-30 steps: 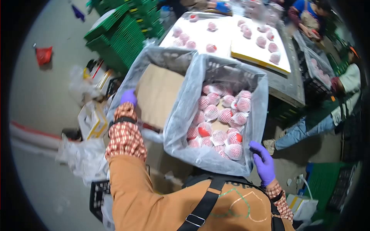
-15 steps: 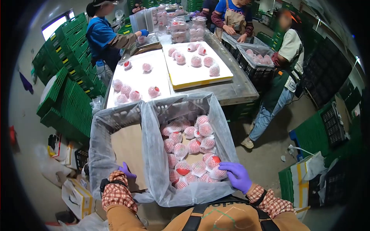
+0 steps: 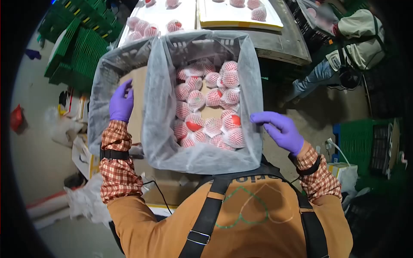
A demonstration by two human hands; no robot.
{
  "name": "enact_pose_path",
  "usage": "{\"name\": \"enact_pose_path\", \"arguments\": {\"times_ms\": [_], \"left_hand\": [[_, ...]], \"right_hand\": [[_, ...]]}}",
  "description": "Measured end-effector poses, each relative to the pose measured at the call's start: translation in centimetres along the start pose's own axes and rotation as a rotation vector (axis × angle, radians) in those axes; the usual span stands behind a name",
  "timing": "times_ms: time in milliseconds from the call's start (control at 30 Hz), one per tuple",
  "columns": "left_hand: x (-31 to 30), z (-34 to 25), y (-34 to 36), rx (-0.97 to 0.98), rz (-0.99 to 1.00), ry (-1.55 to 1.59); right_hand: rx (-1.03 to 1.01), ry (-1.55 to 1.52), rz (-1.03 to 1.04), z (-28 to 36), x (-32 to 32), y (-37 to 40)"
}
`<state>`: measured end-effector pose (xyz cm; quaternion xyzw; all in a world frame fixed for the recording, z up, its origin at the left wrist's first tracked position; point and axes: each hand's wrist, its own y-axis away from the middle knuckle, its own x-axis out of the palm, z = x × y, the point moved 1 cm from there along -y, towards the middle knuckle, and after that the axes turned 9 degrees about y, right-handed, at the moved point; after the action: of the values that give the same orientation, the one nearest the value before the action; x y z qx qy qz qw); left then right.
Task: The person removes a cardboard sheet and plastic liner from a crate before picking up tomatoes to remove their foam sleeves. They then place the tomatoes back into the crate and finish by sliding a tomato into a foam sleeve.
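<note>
Purple gloves cover both hands. My left hand (image 3: 121,102) is over the left lined crate (image 3: 100,92), fingers stretched forward beside the brown cardboard sheet (image 3: 138,96) inside it. My right hand (image 3: 280,131) is outside the right lined crate (image 3: 254,86), its fingers extended and the fingertips right at the crate's edge. Neither hand holds anything. In the right crate, round red fruits (image 3: 196,100) wrapped in white foam nets lie around the walls, and a bit of brown base (image 3: 211,112) shows between them. A translucent grey liner drapes over both crates' rims.
Beyond the crates, a white tray (image 3: 185,26) and a yellow-edged foam board (image 3: 236,19) hold more netted fruits on a metal table (image 3: 286,36). Green crates (image 3: 84,53) are stacked at left. A person (image 3: 359,41) stands at right, near another green crate (image 3: 361,142).
The view has tilted downward. My right hand has drawn back from the fruits to outside the crate's right edge. My left hand has moved forward over the left crate.
</note>
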<state>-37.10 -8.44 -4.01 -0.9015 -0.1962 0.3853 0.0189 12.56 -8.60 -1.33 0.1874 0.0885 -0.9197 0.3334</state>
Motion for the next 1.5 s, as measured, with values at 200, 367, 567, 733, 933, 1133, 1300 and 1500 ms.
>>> {"name": "enact_pose_path", "arguments": {"times_ms": [200,367,567,733,933,1133,1300,1500], "left_hand": [[11.5,-14.2,5.8,-0.010,0.191,0.201],[22.7,-13.5,9.1,-0.294,0.724,-0.091],[27.6,-15.3,8.1,-0.304,0.422,-0.068],[34.0,-13.3,3.4,-0.031,0.266,-0.143],[32.2,-13.4,1.9,-0.197,0.380,0.045],[33.0,-13.7,3.3,-0.476,0.111,0.196],[30.4,-14.5,4.1,-0.562,0.094,0.196],[28.3,-12.2,4.0,-0.256,-0.038,0.366]], "right_hand": [[-0.129,0.042,0.147,-4.0,-9.4,1.1],[-0.047,-0.086,0.246,-7.3,-14.5,2.0],[-0.089,-0.020,0.393,-7.6,-15.4,-3.3],[-0.255,0.042,0.499,-4.2,-12.4,-7.4],[-0.269,0.103,0.651,-3.4,-11.5,-9.8],[-0.246,0.052,0.806,-2.4,-8.5,-12.4],[-0.348,0.095,0.994,0.0,-5.5,-15.2],[-0.502,0.011,1.145,-1.0,-3.7,-18.4]]}}
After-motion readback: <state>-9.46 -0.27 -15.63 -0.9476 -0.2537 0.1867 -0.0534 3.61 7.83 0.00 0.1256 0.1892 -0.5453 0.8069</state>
